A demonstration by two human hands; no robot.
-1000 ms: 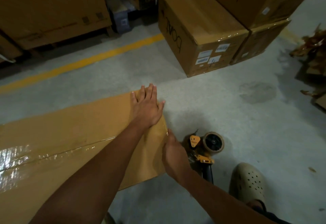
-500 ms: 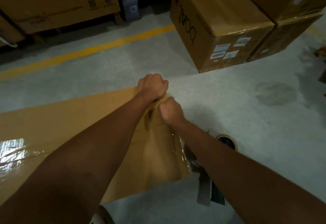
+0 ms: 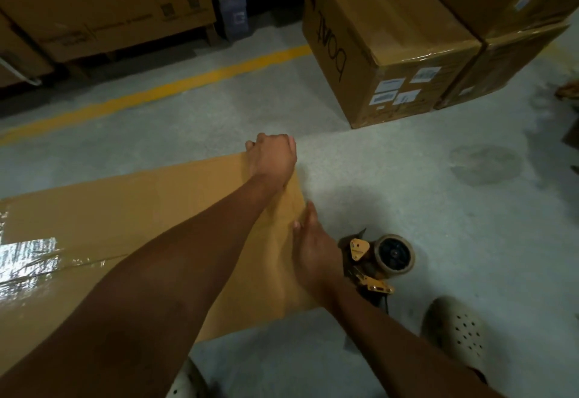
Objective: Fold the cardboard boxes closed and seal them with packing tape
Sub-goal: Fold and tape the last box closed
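- Left hand (image 3: 272, 159) curled, gripping far right corner of flat brown cardboard box (image 3: 141, 209) lying on grey concrete floor (image 3: 407, 178).
- Right hand (image 3: 315, 250) against box's right edge; grip can't tell.
- Just beside it, on floor: yellow tape dispenser (image 3: 376, 259).

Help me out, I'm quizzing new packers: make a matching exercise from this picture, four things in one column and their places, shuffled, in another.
Things
1. yellow packing tape dispenser
2. left hand
3. right hand
4. large brown carton with white labels

Places
A. on the far right corner of the flat brown cardboard box
B. standing on the grey floor beyond the flat box
C. lying on the floor, right of the flat box
D. at the flat box's right edge, beside the dispenser

Pairs: 1-C, 2-A, 3-D, 4-B
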